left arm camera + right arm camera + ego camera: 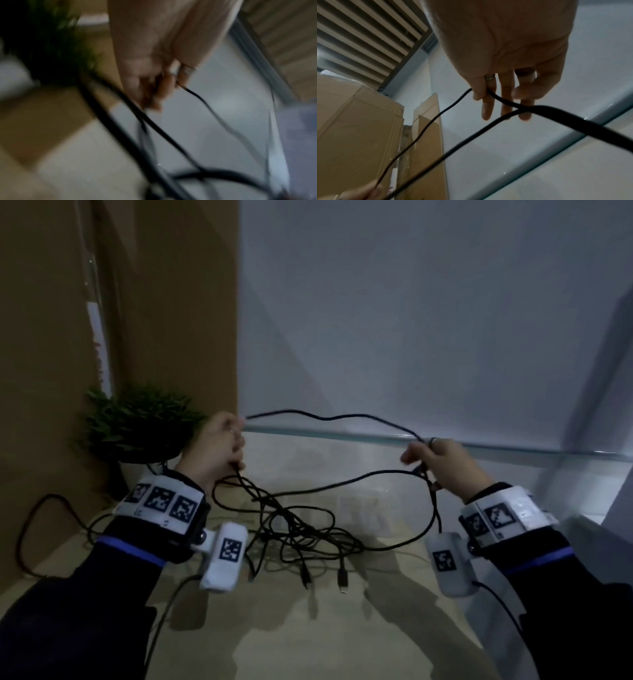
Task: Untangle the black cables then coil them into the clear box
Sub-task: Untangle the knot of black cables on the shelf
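A tangle of black cables point(301, 529) lies on the pale tabletop point(308, 628) between my hands, with two plug ends point(342, 578) pointing toward me. My left hand point(224, 446) is raised above the left side of the tangle and grips a strand point(193, 94) in curled fingers. My right hand point(435, 458) holds the same strand point(498, 97) between its fingers, so one length point(329, 417) spans in the air from hand to hand. A second length point(359, 479) sags below it down to the pile. The clear box is not in view.
A small potted plant point(137, 422) stands at the back left beside a tall cardboard box point(154, 302). A glass panel edge point(411, 438) runs across the back of the table before a pale wall. Another black wire point(44, 508) loops at the far left.
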Motion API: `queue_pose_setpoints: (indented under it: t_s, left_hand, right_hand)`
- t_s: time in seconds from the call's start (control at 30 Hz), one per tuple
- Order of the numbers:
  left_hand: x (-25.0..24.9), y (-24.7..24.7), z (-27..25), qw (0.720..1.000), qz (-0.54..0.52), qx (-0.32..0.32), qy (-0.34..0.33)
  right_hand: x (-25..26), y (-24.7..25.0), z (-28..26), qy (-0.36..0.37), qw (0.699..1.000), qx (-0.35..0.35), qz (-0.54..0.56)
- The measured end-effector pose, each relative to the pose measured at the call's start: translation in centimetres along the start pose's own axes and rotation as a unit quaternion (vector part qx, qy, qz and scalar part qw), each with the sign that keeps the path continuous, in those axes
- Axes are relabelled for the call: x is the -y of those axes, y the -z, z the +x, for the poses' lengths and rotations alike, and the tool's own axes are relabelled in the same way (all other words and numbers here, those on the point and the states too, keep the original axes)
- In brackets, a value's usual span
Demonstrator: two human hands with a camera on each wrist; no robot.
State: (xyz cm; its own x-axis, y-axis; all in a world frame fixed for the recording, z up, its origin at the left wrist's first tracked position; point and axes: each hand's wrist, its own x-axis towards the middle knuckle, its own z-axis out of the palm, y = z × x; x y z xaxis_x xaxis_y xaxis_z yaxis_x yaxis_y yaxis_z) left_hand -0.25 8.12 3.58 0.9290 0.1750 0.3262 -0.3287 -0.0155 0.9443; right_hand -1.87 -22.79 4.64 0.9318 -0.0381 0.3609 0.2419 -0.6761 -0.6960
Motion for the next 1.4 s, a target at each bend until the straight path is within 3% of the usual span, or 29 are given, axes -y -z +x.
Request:
queue_pose_setpoints:
  t_s: [0.03, 0.1, 0.23, 0.3, 0.33, 0.37, 0.43, 0.53, 0.63, 0.7, 0.77, 0.83, 0.9, 0.97, 1.03, 1.1, 1.13, 1.2, 1.23, 1.3, 1.4]
  left_hand:
    - [0.6, 0.3, -0.2, 0.994, 0.090, 0.055, -0.008]
    - [1.8, 1.0, -0.6, 0.950, 0.250, 0.182, -0.043]
    - [2.9, 1.5, -1.4, 0.866, 0.285, 0.411, -0.002]
    - [2.6, 1.2, -2.2, 0.835, 0.303, 0.459, 0.013]
    - [2.4, 0.9, -2.4, 0.844, 0.280, 0.457, 0.009]
    - [2.1, 0.5, -2.6, 0.875, 0.223, 0.430, 0.010]
    - [0.7, -0.6, -3.2, 0.933, 0.028, 0.360, -0.004]
    - [-2.4, -3.3, -4.0, 0.933, -0.179, 0.311, 0.012]
    - [-3.3, -6.6, -5.1, 0.928, -0.124, 0.350, 0.039]
    - [-3.0, -8.3, -6.1, 0.928, -0.028, 0.372, 0.013]
    - [-2.8, -9.0, -6.5, 0.933, -0.001, 0.358, -0.024]
    - [-3.1, -8.9, -6.3, 0.945, -0.054, 0.320, -0.037]
    - [-3.6, -8.3, -5.6, 0.956, -0.127, 0.261, -0.044]
    - [-3.8, -7.7, -4.6, 0.960, -0.178, 0.207, -0.058]
    - [-4.0, -7.0, -3.5, 0.963, -0.213, 0.141, -0.083]
    - [-4.0, -6.0, -2.6, 0.963, -0.238, 0.074, -0.103]
    - [-3.8, -5.7, -2.5, 0.966, -0.231, 0.057, -0.106]
    - [-2.9, -5.5, -2.9, 0.975, -0.178, 0.095, -0.090]
    - [-2.4, -5.8, -3.4, 0.976, -0.146, 0.144, -0.069]
    - [-1.2, -7.2, -4.6, 0.964, -0.095, 0.248, -0.021]
    - [0.5, -9.9, -6.4, 0.928, -0.026, 0.373, -0.001]
  right_hand:
    - [0.0, 0.7, 0.0, 0.017, 0.999, -0.029, -0.008]
    - [0.7, 1.5, -0.1, 0.023, 0.999, -0.034, 0.031]
    - [3.8, 2.5, -0.8, -0.004, 0.967, 0.007, 0.254]
    - [5.4, 3.0, -0.7, 0.009, 0.954, 0.030, 0.297]
    - [6.2, 3.2, -0.6, 0.015, 0.946, 0.045, 0.320]
    - [7.0, 3.2, -0.5, 0.020, 0.939, 0.059, 0.340]
    - [8.4, 2.8, -0.2, 0.025, 0.928, 0.078, 0.364]
    - [10.6, 1.5, -0.2, 0.028, 0.915, 0.117, 0.384]
    - [12.7, 0.3, -0.4, 0.026, 0.881, 0.157, 0.445]
    - [13.3, 0.1, -0.5, 0.032, 0.861, 0.170, 0.479]
    - [12.9, 0.1, -0.7, 0.043, 0.863, 0.164, 0.476]
    - [11.0, 0.1, -1.2, 0.060, 0.894, 0.158, 0.416]
    - [8.2, -0.4, -2.1, 0.050, 0.927, 0.205, 0.310]
    - [5.4, -1.6, -3.2, 0.032, 0.935, 0.303, 0.179]
    - [3.1, -2.8, -4.0, 0.048, 0.930, 0.363, -0.025]
    - [1.7, -2.9, -3.7, 0.083, 0.928, 0.312, -0.186]
    - [1.6, -2.5, -3.4, 0.076, 0.942, 0.273, -0.182]
    - [2.3, -1.5, -2.7, 0.016, 0.978, 0.208, -0.001]
    - [3.0, -1.0, -2.3, -0.005, 0.976, 0.183, 0.118]
    - [5.1, 0.0, -1.6, -0.001, 0.943, 0.161, 0.292]
    - [8.6, 0.8, -1.0, 0.047, 0.889, 0.169, 0.424]
